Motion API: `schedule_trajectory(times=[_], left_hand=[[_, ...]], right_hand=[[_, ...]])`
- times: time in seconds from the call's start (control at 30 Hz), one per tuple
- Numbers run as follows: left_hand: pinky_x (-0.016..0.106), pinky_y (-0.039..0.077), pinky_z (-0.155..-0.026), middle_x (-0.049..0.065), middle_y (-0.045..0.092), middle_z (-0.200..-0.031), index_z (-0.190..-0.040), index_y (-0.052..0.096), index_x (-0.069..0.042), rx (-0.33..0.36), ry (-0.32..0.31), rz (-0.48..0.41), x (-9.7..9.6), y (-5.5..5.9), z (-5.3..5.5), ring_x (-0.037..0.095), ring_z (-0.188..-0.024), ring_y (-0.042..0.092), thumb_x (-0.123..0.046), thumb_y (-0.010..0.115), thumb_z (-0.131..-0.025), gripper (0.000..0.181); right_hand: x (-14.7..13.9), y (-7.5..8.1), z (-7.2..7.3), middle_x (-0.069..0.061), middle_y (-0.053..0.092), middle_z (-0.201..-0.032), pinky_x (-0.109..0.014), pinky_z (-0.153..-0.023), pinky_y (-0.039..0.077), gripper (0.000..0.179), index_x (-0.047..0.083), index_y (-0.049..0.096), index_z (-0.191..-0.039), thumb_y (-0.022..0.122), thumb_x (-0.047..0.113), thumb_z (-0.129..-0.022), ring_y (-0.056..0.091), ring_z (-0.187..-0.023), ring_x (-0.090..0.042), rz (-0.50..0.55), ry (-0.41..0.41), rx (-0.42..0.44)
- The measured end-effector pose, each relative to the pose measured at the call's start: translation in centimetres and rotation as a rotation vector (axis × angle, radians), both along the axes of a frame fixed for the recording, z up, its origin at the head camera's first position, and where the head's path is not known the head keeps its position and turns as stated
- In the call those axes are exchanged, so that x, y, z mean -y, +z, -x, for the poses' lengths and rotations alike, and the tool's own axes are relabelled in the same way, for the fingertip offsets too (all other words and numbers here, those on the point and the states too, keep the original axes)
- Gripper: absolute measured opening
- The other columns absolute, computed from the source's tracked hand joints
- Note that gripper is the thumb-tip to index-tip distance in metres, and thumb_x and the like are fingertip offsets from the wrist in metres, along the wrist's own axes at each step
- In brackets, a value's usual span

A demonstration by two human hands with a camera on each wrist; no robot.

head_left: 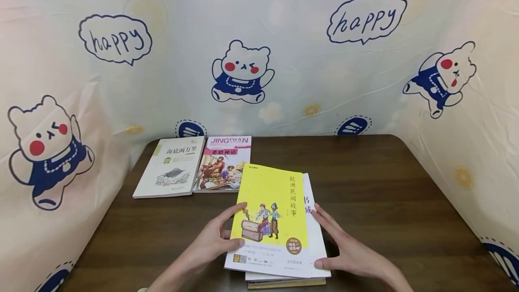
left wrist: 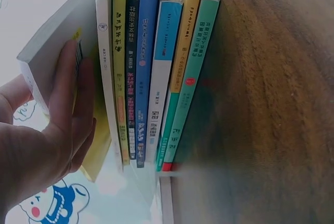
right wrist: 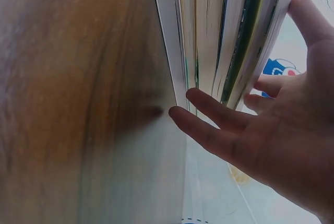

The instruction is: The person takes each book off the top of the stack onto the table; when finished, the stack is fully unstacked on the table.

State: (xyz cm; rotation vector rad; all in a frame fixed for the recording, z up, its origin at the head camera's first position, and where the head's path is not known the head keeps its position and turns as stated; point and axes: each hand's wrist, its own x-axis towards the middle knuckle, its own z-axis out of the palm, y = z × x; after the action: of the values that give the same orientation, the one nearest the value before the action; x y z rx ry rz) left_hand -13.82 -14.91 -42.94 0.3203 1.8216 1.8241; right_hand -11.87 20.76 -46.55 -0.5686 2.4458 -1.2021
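Observation:
A yellow book (head_left: 267, 193) with cartoon figures on its cover tops a pile in front of me. My left hand (head_left: 207, 242) grips its left edge, thumb on the cover and fingers underneath. In the left wrist view that book (left wrist: 49, 36) tilts away from the spines (left wrist: 148, 51) of the several books below. A white book (head_left: 315, 238) shows beneath it at the right. Beside the pile, my right hand (head_left: 348, 251) has its thumb at the white book's near corner. Its fingers spread along the page edges (right wrist: 209, 36) in the right wrist view.
Two more books lie side by side at the table's far left: a pale one (head_left: 170, 166) and a pink-and-white one (head_left: 223, 166). Bear-printed cloth (head_left: 292, 80) hangs behind and along both sides of the dark wooden table (head_left: 373, 193).

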Motion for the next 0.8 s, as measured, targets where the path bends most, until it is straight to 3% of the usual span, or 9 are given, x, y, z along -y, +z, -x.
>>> schedule_trajectory(times=[0.23,0.43,0.63,0.8], left_hand=[[0.037,0.055,-0.074,0.023,0.066,-0.110,-0.152,0.024,-0.010,-0.005,0.001,0.000,0.0,0.0,0.1,0.034,-0.088,0.069,0.002,0.068,-0.084,0.081],[0.038,0.055,-0.075,0.023,0.064,-0.112,-0.152,0.025,-0.011,-0.010,-0.016,-0.006,0.1,-0.1,0.3,0.035,-0.090,0.069,0.000,0.068,-0.085,0.080],[0.039,0.055,-0.076,0.024,0.060,-0.120,-0.152,0.026,-0.012,0.003,-0.015,-0.019,0.4,0.3,1.1,0.036,-0.092,0.068,0.000,0.068,-0.085,0.079],[0.039,0.055,-0.076,0.024,0.058,-0.122,-0.152,0.027,-0.014,0.003,0.000,-0.025,0.7,0.8,2.3,0.037,-0.094,0.067,0.001,0.067,-0.085,0.079]], right_hand=[[-0.6,0.2,0.1,0.010,-0.005,-0.161,-0.051,-0.100,0.038,0.098,0.034,0.008,-0.155,0.073,0.045,-0.083,0.020,-0.138,-0.025,-0.028,0.035,-0.004],[-1.2,0.2,0.3,0.008,-0.003,-0.161,-0.056,-0.099,0.037,0.094,0.035,0.011,-0.155,0.072,0.042,-0.084,0.021,-0.137,-0.028,-0.024,0.065,0.004],[-1.7,0.4,0.7,0.007,-0.004,-0.161,-0.060,-0.099,0.035,0.093,0.035,0.011,-0.155,0.072,0.039,-0.085,0.020,-0.137,-0.032,0.009,0.105,0.030],[-1.7,0.4,0.9,0.007,-0.003,-0.161,-0.054,-0.101,0.037,0.092,0.035,0.012,-0.155,0.072,0.039,-0.085,0.021,-0.137,-0.030,0.005,0.116,0.029]])
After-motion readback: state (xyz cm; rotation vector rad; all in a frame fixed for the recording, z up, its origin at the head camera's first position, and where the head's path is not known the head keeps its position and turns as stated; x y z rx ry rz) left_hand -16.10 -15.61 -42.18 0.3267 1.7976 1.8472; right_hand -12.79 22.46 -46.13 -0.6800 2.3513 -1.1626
